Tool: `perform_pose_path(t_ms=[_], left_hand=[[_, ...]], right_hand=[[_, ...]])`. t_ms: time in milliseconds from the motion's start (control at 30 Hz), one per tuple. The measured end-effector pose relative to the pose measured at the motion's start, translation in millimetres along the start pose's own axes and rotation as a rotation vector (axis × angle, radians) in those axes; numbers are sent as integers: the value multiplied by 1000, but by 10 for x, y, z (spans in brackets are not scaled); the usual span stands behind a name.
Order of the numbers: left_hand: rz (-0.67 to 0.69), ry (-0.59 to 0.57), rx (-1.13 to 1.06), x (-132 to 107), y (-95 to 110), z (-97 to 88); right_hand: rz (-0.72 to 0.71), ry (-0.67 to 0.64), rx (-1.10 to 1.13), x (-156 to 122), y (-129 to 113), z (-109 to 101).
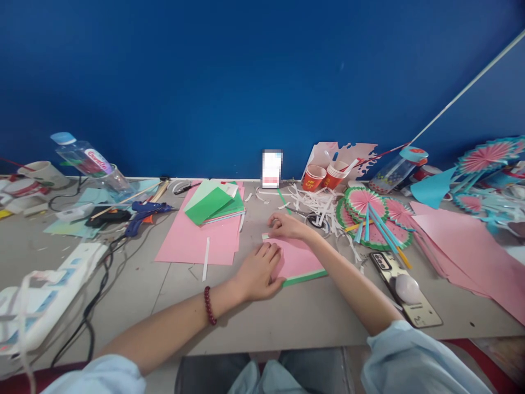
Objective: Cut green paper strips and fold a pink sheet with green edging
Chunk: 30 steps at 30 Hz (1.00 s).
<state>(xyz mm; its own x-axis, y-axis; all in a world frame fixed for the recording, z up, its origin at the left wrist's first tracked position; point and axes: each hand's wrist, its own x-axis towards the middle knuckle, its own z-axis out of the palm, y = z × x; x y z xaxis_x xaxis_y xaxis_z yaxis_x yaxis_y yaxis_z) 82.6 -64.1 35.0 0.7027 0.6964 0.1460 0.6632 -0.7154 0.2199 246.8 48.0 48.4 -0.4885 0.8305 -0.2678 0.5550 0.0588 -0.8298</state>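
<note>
A small pink paper sheet (298, 259) with a green edge lies on the grey table in front of me. My left hand (259, 270) rests flat on its near left side, fingers stretched out and together. My right hand (287, 225) presses on the sheet's far left corner, fingers curled down onto the paper edge. A red bead bracelet (209, 305) is on my left wrist.
Large pink sheets (197, 238) with folded green paper (211, 203) lie to the left. A blue glue gun (145, 212), power strip (61, 273) and cables sit far left. Watermelon paper fans (371, 210), red cups (324, 176), a phone (406, 287) and pink sheets (467, 251) are on the right.
</note>
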Motion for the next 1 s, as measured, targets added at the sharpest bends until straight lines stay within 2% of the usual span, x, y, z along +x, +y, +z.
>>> perform_pose_path(t_ms=[200, 367, 633, 1000], left_hand=[[41, -20, -31, -44, 24, -14], [35, -1, -57, -65, 15, -1], [14, 4, -70, -66, 21, 3], [26, -4, 13, -64, 62, 11]], right_hand=[[-20, -33, -49, -41, -17, -13], [-45, -100, 53, -64, 7, -3], [-8, -72, 161, -58, 104, -11], [15, -39, 108, -66, 67, 50]])
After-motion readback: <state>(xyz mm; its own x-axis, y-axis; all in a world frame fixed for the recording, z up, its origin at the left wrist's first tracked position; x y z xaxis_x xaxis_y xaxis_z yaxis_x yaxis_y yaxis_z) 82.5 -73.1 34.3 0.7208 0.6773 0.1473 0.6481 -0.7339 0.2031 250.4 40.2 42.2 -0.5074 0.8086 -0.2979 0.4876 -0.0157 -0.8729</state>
